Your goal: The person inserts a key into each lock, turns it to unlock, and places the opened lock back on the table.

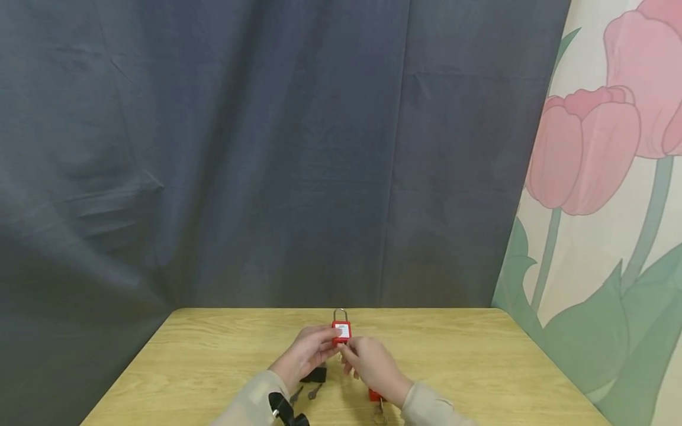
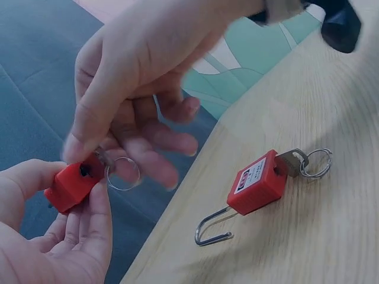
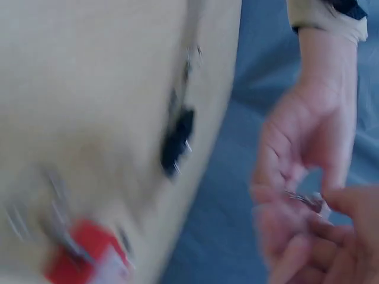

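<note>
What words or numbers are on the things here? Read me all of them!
None can be read for certain.
Small white label on the held red padlock: tiny printing, too small to read.
Red-marked sticker on the other red padlock, lying on the table: printed lines, too small and blurred to read.

A pale-yellow wood-grain table (image 1: pixel 453 361) carries a red padlock (image 2: pixel 259 184) with unlatched metal shackle (image 2: pixel 214 239), a black blocky object (image 1: pixel 313 375) and two grey keys (image 1: pixel 313 393).
</note>
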Demonstrator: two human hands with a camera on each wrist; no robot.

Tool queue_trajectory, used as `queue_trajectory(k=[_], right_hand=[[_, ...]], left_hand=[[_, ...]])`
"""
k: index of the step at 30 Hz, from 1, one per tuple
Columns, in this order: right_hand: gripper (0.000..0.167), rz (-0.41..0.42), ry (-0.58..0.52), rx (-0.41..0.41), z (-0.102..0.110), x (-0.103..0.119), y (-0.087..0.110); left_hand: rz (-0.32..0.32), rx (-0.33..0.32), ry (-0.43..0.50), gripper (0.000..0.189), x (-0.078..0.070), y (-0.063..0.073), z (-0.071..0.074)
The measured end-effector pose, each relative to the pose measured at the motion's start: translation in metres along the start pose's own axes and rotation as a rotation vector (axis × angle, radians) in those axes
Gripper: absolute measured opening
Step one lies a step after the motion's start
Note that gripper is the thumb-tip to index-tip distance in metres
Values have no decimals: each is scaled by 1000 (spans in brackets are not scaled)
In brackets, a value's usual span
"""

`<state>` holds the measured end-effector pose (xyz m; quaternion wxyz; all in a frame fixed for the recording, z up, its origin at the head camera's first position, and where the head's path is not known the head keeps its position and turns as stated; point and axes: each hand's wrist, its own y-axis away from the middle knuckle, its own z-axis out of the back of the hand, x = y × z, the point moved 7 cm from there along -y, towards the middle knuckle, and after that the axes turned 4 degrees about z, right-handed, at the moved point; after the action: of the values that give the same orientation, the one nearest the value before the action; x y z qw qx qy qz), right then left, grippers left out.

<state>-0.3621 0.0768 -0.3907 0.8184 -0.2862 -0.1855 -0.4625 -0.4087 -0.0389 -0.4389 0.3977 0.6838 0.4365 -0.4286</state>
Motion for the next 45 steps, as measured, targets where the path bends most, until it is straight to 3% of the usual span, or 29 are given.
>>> queue_trajectory(k=[4,7,9,15,17,20,28,40,45], right_hand=[[48,-24,135,-79,26,-2,-15],[43,-107,94,-147,45,-14,-32],[36,-151,-23,-119,46,-27,-42],[33,-262,-503,171,12,-56,-54],[32,-270,-573,196,6,-60,-56],[30,-293,-638,166,2,-65,-59],[23,-425,-659,51,-2,-81,-59],[29,-407,-679,74,0,-81,-55],[30,-406,-756,92,-1,-79,-53]], left_hand=[[-1,11,20,51,3,1,0],[8,22,18,53,6,2,-3],[21,24,5,56,8,3,-5],[53,51,-19,59,14,4,-12],[56,55,-23,59,14,5,-13],[52,62,-27,60,14,6,-14],[67,75,-43,52,21,10,-19],[67,76,-54,50,21,7,-19],[84,69,-53,54,22,7,-18]])
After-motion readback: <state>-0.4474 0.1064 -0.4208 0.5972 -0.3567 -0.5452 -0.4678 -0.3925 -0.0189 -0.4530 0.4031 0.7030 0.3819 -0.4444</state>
